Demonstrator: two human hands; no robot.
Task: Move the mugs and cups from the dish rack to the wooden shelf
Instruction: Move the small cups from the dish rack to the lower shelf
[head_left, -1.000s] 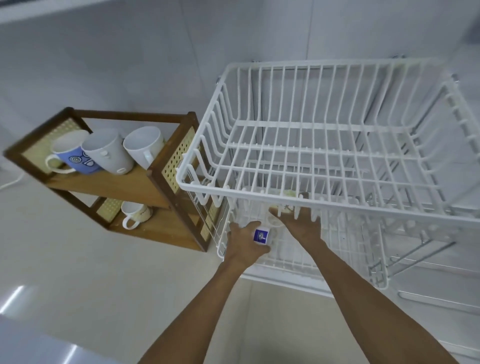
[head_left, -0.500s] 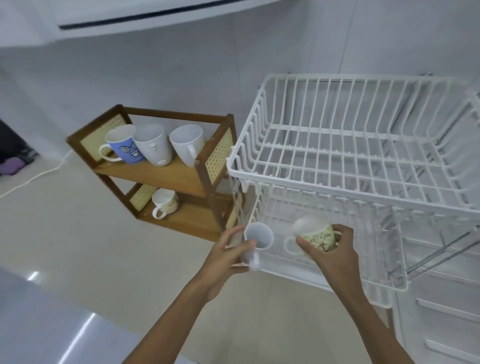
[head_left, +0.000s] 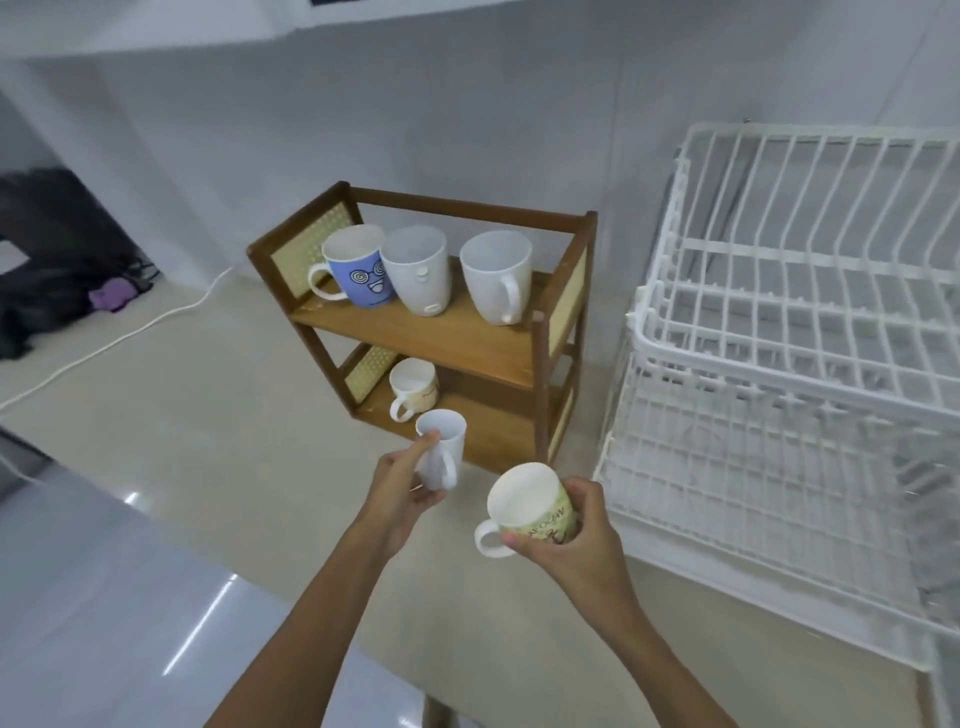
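Note:
My left hand grips a small white mug just in front of the wooden shelf's lower board. My right hand holds a cream mug with a yellow-green print, tilted, its handle to the left. On the shelf's top board stand a blue face mug, a grey-white cup and a white mug. A small cream mug sits on the lower board. The white two-tier dish rack stands to the right; no cups show in it.
A white wall runs behind the shelf and rack. At the far left lie a dark bag and a white cable on the beige counter. A glossy grey surface lies at the lower left.
Both hands have drawn a mug out of the rack's lower tier and carried them left, toward the shelf. The view has swung left, bringing the shelf to the centre.

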